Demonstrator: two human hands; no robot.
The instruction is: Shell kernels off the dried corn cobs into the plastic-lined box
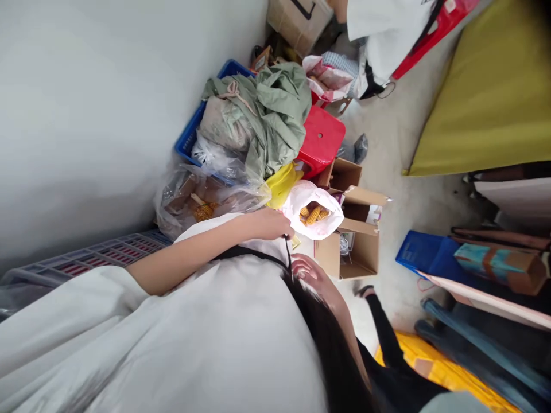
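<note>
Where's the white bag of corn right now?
In the head view, right of centre: the white bag sits against the open cardboard box, with a hand at its left edge and a yellow bag just above it.

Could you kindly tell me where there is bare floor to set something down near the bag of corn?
Bare concrete floor lies between the cardboard box and the blue item; more runs beside the red stool. It is crowded around the blue crate.
</note>
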